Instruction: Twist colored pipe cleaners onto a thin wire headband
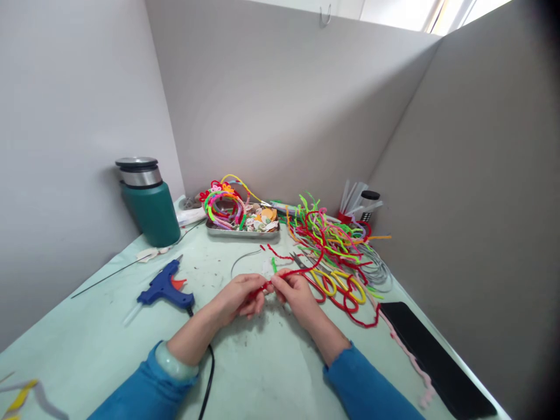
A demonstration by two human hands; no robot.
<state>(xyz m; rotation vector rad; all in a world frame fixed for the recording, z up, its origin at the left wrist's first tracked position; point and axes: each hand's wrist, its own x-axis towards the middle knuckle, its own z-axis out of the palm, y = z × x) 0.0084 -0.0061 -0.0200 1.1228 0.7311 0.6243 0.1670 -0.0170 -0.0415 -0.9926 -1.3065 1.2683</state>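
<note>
Low over the middle of the table, my left hand pinches a red pipe cleaner. My right hand grips the same strand close beside it, thumb and forefinger pressed together. From the right hand the strand runs up and right toward a tangled heap of colourful pipe cleaners. The end inside my left fingers is mostly hidden. Scissors with yellow handles lie just right of my right hand, with loose red loops around them. A short green piece lies just beyond my fingers.
A blue glue gun lies left, its black cord running past my left wrist. Behind it stands a green bottle. A metal tray holds coloured rings and small pieces. A black phone-like slab lies right. Grey partitions enclose the table.
</note>
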